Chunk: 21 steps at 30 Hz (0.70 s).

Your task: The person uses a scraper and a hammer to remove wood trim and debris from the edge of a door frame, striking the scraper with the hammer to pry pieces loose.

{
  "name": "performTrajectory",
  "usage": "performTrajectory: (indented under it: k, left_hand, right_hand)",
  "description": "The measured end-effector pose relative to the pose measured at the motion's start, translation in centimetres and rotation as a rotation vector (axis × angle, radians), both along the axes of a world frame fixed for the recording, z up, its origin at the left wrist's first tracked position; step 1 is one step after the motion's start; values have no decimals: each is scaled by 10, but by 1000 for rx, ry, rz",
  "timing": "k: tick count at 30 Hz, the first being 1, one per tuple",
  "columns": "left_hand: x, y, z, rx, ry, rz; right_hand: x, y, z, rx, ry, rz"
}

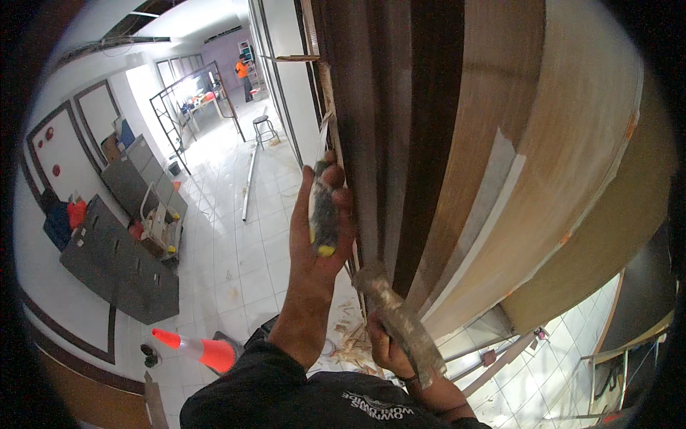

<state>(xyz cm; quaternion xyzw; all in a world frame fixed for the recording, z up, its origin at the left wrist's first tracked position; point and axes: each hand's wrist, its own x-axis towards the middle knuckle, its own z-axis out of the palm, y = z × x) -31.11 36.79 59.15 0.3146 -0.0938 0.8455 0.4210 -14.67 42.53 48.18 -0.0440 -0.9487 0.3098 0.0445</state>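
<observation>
My left hand [344, 218] is raised and closed around a chisel with a black and yellow handle [326, 225]. Its narrow blade points up along the splintered edge [330, 100] of a tall wooden panel [429, 129]. Lower and to the right, my right hand [384, 350] is closed on a hammer, whose worn, scuffed head [407, 325] faces up toward me. The hammer head is apart from the chisel's butt, and most of its handle is hidden. A loose splinter [296, 58] juts from the edge higher up.
Wood chips [351, 343] litter the tiled floor below my hands. An orange traffic cone [214, 354] lies at lower left, near grey cabinets [121, 261]. Farther back are a stool [264, 129], a metal frame [193, 107] and a person in an orange top [242, 70].
</observation>
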Motion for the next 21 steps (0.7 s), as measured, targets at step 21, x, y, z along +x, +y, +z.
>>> performTrajectory:
  k: [21]
  left_hand:
    - [8, 3, -25, 114, -56, -213]
  right_hand:
    - [10, 3, -18, 211, 829, 29]
